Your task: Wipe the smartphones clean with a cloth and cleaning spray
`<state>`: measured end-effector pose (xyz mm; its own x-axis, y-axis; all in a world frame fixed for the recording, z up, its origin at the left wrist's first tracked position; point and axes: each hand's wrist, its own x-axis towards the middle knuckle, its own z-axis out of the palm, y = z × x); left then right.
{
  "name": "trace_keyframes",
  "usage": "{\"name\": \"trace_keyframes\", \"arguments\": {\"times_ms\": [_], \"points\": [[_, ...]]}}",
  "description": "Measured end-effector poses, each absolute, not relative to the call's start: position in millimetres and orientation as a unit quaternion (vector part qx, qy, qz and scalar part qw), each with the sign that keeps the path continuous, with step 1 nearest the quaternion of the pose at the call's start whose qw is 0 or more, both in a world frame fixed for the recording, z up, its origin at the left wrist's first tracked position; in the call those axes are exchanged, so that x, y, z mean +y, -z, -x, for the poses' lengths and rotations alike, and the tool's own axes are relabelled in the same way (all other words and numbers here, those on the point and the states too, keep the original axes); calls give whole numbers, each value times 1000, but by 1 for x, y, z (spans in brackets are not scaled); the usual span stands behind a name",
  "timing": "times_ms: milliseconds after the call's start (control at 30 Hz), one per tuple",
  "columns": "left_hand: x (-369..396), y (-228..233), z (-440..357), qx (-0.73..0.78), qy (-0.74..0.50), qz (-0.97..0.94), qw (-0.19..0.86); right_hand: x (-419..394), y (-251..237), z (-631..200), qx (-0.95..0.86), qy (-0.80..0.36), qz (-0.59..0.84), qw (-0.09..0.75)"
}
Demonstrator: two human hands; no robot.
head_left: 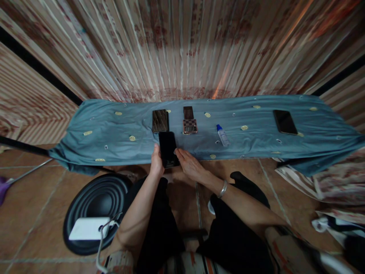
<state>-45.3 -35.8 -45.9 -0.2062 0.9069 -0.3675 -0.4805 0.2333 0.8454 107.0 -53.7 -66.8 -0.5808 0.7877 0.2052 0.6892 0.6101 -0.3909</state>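
A black smartphone [167, 146] with a dark screen is tilted at the near edge of the cloth-covered table. My left hand [156, 161] grips it along the left side, thumb on the edge. The fingers of my right hand [189, 163] are closed together at its right edge; a small pale spot shows at the fingertips, too small to make out. Just beyond lies a dark, shiny rectangular phone or case [160, 121]. A small opened compact-like item with a checkered part [189, 120] rests to its right. Farther right is a clear small bottle with a blue cap [223, 136].
Another dark phone [285, 121] lies toward the right end of the blue-green tablecloth [251, 144]. On the tiled floor at left, a white power bank [89, 228] with a cable sits on a black round ribbed object [99, 198]. Curtains [182, 49] hang behind the table.
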Motion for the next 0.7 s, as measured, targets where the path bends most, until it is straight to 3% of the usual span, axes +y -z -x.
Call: {"name": "trace_keyframes", "arguments": {"times_ms": [167, 700], "points": [[-35, 35, 41, 535, -591, -133, 589, -63, 71, -109, -886, -125, 410, 179], [-28, 40, 38, 520, -611, -153, 577, -76, 60, -117, -893, -76, 411, 165]]}}
